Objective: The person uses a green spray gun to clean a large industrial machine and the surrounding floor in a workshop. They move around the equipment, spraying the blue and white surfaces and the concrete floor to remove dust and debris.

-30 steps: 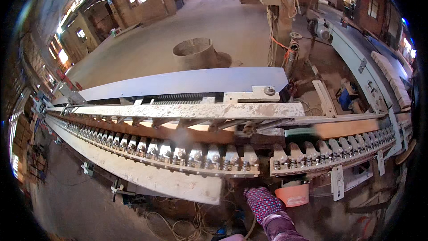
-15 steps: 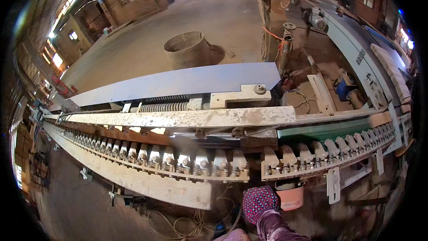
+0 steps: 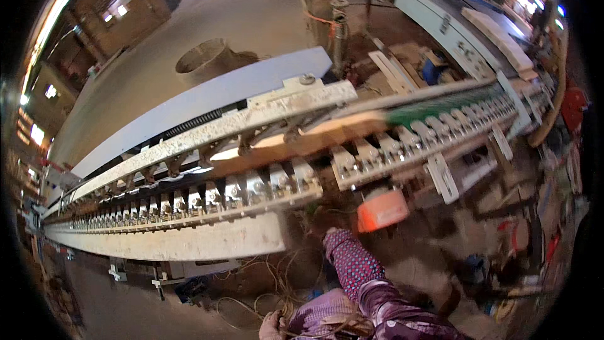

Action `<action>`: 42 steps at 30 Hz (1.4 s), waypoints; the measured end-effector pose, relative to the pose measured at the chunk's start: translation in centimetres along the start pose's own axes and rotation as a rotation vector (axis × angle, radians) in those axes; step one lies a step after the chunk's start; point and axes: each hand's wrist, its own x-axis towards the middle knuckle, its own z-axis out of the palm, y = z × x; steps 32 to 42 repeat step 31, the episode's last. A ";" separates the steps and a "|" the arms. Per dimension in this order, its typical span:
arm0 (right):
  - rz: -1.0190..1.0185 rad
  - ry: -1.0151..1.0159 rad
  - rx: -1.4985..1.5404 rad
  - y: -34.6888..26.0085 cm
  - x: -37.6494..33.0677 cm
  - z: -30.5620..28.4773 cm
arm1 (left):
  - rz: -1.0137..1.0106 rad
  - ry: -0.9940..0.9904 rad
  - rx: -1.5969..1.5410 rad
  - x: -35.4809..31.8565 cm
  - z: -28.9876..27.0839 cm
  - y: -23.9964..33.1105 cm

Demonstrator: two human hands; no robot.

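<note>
My right arm, in a dotted sleeve cover [image 3: 355, 258], reaches forward to the machine's near side. My right hand [image 3: 330, 233] is low by the gap between two rows of rollers; its fingers are lost in shadow and blur. Down at the lower edge, my left hand [image 3: 271, 327] hangs beside my purple clothing, its fingers too unclear to read. In front of me runs a long machine with a spring-loaded roller row [image 3: 214, 198]. A brown wooden strip [image 3: 340, 127] lies along it under the spotted pale rail [image 3: 251, 116], its end blurred near the green belt [image 3: 434, 110].
An orange-red part [image 3: 382, 209] sticks out below the right roller row. Loose cables [image 3: 270, 283] lie on the floor near my left hand. Past the machine stand a round bin [image 3: 204, 58] and a post with pipes [image 3: 338, 31]. Clutter covers the right-hand floor.
The view has turned and shifted, with the machine now slanting up to the right. The wooden strip has slid right towards the green belt. My left hand has come into view; my right arm shows more.
</note>
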 end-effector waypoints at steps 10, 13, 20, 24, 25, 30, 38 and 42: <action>0.111 -0.124 0.049 -4.2 -19.1 -5.2 | -0.493 -0.076 -0.950 -0.9 -3.3 -20.5; 0.116 -0.081 0.093 0.1 -26.1 -2.6 | -0.695 -0.242 -1.307 1.0 -4.7 -18.7; 0.554 0.160 0.433 10.8 -37.7 -5.2 | 0.508 -0.314 -0.094 2.6 -3.0 -9.9; 0.645 0.466 0.633 17.1 -42.1 -8.5 | 0.466 -0.394 -0.172 0.8 0.1 -7.0; 0.618 0.515 0.663 17.7 -43.6 -9.2 | 0.366 -0.481 -0.303 0.3 1.1 -7.1; 0.561 0.553 0.747 19.6 -51.3 -7.5 | 0.540 -0.795 -0.900 -0.8 4.4 -9.5; 0.590 0.412 0.788 21.3 -53.6 -6.3 | 0.297 -0.803 -0.958 -3.8 4.4 -6.5; 0.590 0.412 0.788 21.3 -53.6 -6.3 | 0.297 -0.803 -0.958 -3.8 4.4 -6.5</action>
